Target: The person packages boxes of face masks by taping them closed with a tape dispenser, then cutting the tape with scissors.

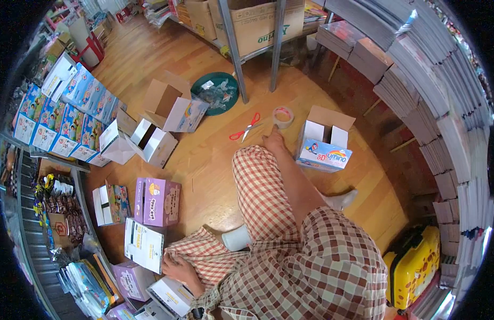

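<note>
My right hand (273, 141) reaches forward over the floor, a finger stretched to the near rim of a roll of clear tape (283, 117). Left of it lie scissors with red handles (249, 128), their blades spread. Further right stands a blue and white carton (324, 146) with its flaps up. My left hand (181, 271) rests low beside my bent knee, fingers spread and lying loosely, their tips right at the edge of a white carton with yellow print (144, 245). Another white box (172, 295) is just below that hand.
Purple cartons (160, 202) and opened white boxes (153, 143) stand on the left. A green basin (215, 93) holds plastic scraps. Stacked books (417, 114) line the right side, with a yellow suitcase (415, 266) below. Metal shelf legs (233, 53) rise ahead.
</note>
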### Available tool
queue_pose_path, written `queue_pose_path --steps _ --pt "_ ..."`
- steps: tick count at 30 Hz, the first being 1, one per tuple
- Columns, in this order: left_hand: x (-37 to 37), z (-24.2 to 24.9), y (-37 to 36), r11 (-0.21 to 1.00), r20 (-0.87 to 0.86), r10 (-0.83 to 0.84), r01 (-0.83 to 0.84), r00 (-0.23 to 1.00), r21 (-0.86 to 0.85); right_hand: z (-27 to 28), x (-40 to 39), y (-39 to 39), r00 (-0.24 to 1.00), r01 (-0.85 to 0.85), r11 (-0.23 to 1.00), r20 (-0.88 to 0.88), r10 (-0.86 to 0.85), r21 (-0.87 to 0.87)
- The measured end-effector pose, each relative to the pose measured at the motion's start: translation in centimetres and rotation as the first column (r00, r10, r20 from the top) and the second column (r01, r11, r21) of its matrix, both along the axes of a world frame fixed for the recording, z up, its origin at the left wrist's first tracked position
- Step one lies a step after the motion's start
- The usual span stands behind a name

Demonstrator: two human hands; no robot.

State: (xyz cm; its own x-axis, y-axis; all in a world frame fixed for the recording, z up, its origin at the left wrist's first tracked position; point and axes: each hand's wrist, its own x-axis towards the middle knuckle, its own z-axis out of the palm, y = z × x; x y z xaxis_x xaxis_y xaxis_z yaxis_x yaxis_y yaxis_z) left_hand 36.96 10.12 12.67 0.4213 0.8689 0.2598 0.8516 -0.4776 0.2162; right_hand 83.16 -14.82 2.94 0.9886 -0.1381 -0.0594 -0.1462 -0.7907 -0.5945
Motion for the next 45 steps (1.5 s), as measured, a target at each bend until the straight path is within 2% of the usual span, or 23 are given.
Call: queue_pose_path --steps 4,6,7,9,10,11,14,16,18,19,21,22,24,28,30,33,36,38,40,42,44,45 --pt "-0.3 -0.8 0.4 0.999 0.034 0.001 -0.003 0.999 0.045 -0.1 0.0 -0.6 0.999 0.013 0.998 0.041 -0.016 0.062" --pt "-0.2 -0.4 0.2 0.998 0.027 -0.001 0.000 1.000 0.055 2.9 -1.0 -1.1 0.946 -0.226 0.974 -0.235 0.225 0.024" --pt "-0.4 -0.4 0.0 0.998 0.022 0.007 -0.008 1.000 0.058 3.6 -1.8 -1.1 0.942 -0.234 0.972 -0.239 0.234 0.028" --pt "0.1 -0.1 0.0 1.000 0.065 -0.013 0.012 0.998 0.022 5.0 -2.7 -0.8 0.974 -0.201 0.980 -0.106 0.201 0.012" --pt "0.5 0.4 -0.3 1.000 0.069 0.000 -0.002 0.998 0.030 6.4 -3.5 -0.8 0.971 -0.214 0.977 -0.100 0.215 0.019" --pt "0.9 1.1 -0.8 0.999 0.068 -0.007 0.004 0.998 0.033 7.9 -4.9 -0.9 0.965 -0.263 0.965 0.007 0.263 -0.001" --pt "0.2 0.9 -0.8 0.995 0.077 -0.029 0.021 0.997 0.098 10.9 -8.8 -2.7 0.889 -0.316 0.939 0.304 0.342 -0.134" --pt "-0.3 0.4 -0.4 0.987 0.064 -0.072 0.062 0.995 0.147 12.3 -8.6 -6.4 0.762 -0.316 0.920 0.516 0.392 -0.231" --pt "-0.2 0.5 -0.5 0.987 0.040 -0.059 0.053 0.997 0.150 15.3 -8.3 -10.2 0.777 -0.179 0.940 0.544 0.315 -0.289" --pt "-0.1 0.5 -0.4 0.987 0.048 -0.055 0.047 0.997 0.155 16.5 -8.3 -11.7 0.789 -0.176 0.940 0.529 0.313 -0.293" --pt "0.6 1.3 -0.9 0.990 0.052 -0.040 0.033 0.998 0.137 17.7 -9.1 -14.4 0.963 -0.169 0.871 0.109 0.245 -0.462" --pt "0.5 1.1 -1.0 0.990 0.043 -0.060 0.054 0.997 0.127 17.0 -10.1 -15.3 0.969 -0.156 0.869 0.097 0.226 -0.469" --pt "0.4 0.4 -0.3 0.990 -0.023 -0.007 0.011 1.000 0.143 14.2 -11.8 -16.3 0.911 -0.374 0.734 -0.078 0.404 -0.567" --pt "0.2 -0.1 0.1 0.986 -0.031 0.000 0.005 1.000 0.165 7.4 -15.7 -16.0 0.880 -0.466 0.763 -0.143 0.453 -0.449" --pt "0.0 -0.4 0.4 0.983 -0.043 -0.022 0.030 0.999 0.183 6.2 -18.2 -15.1 0.817 -0.420 0.789 0.192 0.544 -0.449" --pt "0.0 -0.2 0.3 0.985 -0.079 0.019 -0.005 0.997 0.170 9.5 -17.5 -14.9 0.843 -0.390 0.814 0.188 0.504 -0.431" --pt "-0.2 0.1 0.5 0.978 -0.041 -0.095 0.101 0.995 0.184 10.4 -15.1 -15.3 0.877 -0.380 0.813 0.109 0.469 -0.441" --pt "-0.2 0.2 0.5 0.990 -0.010 -0.064 0.065 0.998 0.127 13.8 -14.0 -14.5 0.870 -0.366 0.807 0.138 0.474 -0.463" --pt "-0.2 0.2 0.3 0.976 0.025 -0.098 0.092 0.995 0.195 15.7 -13.3 -13.6 0.833 -0.410 0.792 0.169 0.527 -0.452" --pt "-0.1 0.6 -0.2 0.979 0.037 -0.108 0.100 0.993 0.177 15.7 -13.4 -13.5 0.822 -0.428 0.785 0.168 0.545 -0.448" --pt "-0.1 0.4 -0.2 0.980 0.047 -0.134 0.125 0.990 0.157 14.4 -13.7 -12.4 0.851 -0.466 0.826 0.094 0.516 -0.317" --pt "-0.3 0.1 0.0 0.978 0.049 -0.133 0.123 0.990 0.168 14.3 -14.1 -12.4 0.862 -0.452 0.831 0.081 0.500 -0.325"
